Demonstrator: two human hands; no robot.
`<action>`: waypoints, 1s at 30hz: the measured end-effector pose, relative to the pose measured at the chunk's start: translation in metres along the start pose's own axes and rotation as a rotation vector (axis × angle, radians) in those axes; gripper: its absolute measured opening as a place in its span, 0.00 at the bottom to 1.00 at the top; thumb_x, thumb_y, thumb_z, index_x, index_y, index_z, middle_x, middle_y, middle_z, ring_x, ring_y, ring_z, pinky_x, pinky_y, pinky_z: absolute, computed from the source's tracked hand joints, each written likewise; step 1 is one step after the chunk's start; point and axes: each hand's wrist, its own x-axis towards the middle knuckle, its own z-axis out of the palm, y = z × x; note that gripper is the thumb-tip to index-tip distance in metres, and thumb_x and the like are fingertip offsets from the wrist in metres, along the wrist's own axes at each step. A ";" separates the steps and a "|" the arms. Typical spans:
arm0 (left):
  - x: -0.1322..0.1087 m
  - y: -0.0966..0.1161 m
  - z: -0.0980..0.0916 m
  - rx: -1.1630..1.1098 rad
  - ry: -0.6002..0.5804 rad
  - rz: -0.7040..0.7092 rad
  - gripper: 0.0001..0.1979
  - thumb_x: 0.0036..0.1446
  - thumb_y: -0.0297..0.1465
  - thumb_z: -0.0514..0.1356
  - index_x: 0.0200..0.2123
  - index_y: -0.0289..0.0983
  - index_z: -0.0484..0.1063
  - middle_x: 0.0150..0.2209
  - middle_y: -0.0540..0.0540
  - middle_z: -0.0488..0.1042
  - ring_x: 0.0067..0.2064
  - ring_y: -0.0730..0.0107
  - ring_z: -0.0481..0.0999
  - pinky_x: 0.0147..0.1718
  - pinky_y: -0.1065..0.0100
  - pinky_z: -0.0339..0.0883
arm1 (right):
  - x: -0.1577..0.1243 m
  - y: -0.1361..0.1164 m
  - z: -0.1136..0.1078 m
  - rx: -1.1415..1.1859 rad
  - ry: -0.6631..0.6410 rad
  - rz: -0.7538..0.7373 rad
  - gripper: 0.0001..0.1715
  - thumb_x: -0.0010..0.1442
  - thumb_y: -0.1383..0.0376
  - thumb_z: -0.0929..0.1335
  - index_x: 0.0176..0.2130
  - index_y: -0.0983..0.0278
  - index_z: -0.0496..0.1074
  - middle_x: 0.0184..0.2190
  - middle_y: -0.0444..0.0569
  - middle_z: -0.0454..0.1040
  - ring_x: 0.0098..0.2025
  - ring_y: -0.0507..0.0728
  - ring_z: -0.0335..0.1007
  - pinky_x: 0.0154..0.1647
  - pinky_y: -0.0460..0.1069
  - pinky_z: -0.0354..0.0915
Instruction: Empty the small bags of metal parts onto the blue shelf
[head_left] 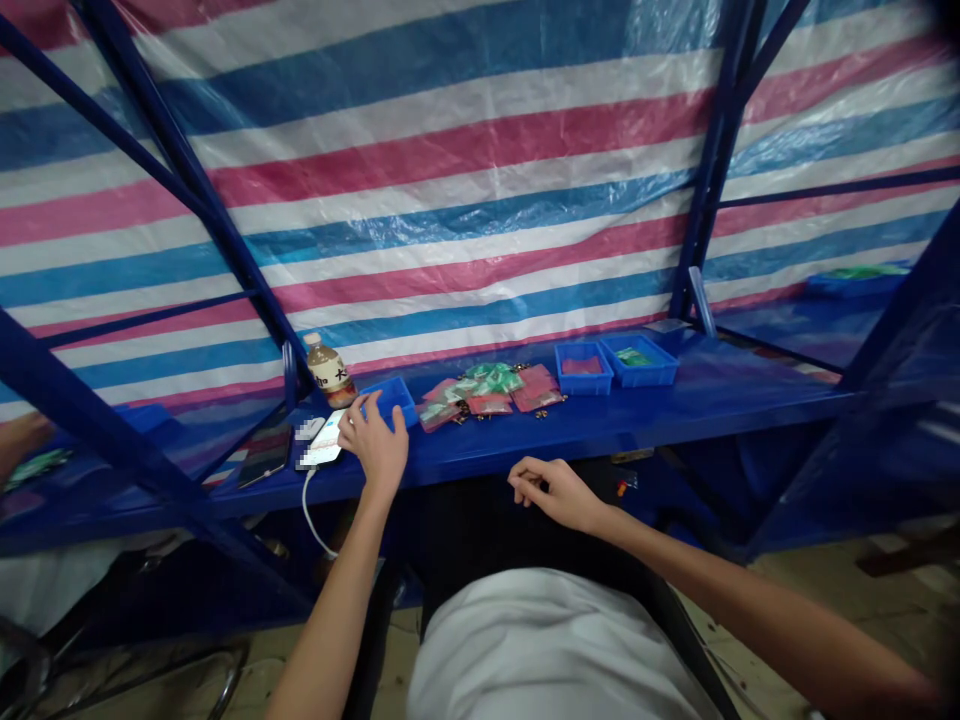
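My left hand (377,440) hovers at the right edge of a lit phone (325,440), its fingers bent but apart and nothing visible in them. Behind that hand sits a blue bin (395,394), partly hidden by my fingers. Over my lap, just off the shelf's front edge, my right hand (553,490) is curled closed; whatever its fingers hold, if anything, is hidden. Between the bins lies a pile of small red bags (535,388) and green bags (495,378), with small brass-coloured pieces (551,400) scattered around them.
A drink bottle (328,370) stands behind the phone, with a dark tablet-like device (264,457) to its left. A white cable (307,500) hangs from the phone. Two blue bins (583,382) (649,376) hold red and green bags. Blue posts (705,190) frame the shelf. Someone's hand (22,445) shows far left.
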 end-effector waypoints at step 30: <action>-0.101 0.044 0.009 -0.353 -0.159 0.406 0.15 0.65 0.30 0.54 0.55 0.37 0.66 0.54 0.38 0.71 0.56 0.56 0.70 0.54 0.56 0.60 | 0.046 0.043 -0.075 -0.646 0.500 0.015 0.12 0.63 0.61 0.64 0.32 0.63 0.72 0.32 0.50 0.72 0.30 0.55 0.67 0.33 0.49 0.62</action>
